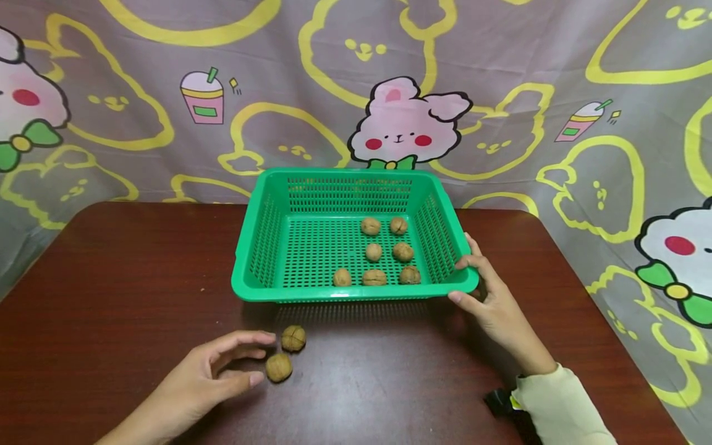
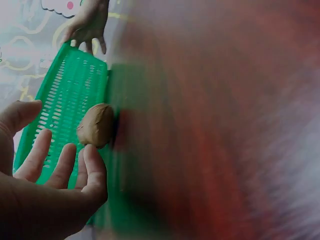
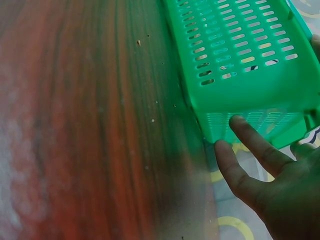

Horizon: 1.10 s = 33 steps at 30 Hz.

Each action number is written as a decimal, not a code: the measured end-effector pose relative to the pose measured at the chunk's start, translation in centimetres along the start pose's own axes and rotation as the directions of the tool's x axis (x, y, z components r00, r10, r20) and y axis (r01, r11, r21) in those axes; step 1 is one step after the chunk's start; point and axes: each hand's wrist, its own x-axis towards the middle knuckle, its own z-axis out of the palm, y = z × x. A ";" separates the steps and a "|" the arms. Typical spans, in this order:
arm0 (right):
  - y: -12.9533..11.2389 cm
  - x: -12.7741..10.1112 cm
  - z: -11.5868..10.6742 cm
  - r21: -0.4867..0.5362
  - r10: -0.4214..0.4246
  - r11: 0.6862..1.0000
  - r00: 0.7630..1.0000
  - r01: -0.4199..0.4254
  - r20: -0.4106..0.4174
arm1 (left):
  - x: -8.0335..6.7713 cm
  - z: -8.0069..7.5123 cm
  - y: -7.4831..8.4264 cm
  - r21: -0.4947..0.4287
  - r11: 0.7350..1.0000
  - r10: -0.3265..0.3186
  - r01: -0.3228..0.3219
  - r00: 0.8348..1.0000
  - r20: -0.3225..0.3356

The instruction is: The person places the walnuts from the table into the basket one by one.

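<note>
On the surface (image 1: pixel 111 296) before the basket (image 1: pixel 356 295), the left hand (image 1: pixel 194 383), fingers loose, reaches for two walnuts (image 1: pixel 279 367); next it must pinch one. The right hand (image 1: pixel 492 303) grips the basket's corner.

Head view looks down; 2 close, perhaps blurred wrist views share the green basket (image 1: pixel 356 290).

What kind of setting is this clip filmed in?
Probably a makeshift home recording corner: a dark wooden table against a cartoon-bunny cloth backdrop, with only a green plastic basket and walnuts laid out.
</note>
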 end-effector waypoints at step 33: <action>-0.2 0.0 0.0 -0.002 0.000 1.000 1.000 0.000 0.008 | 1.1 2.9 -0.2 0.228 0.973 -0.031 0.027 0.999 0.014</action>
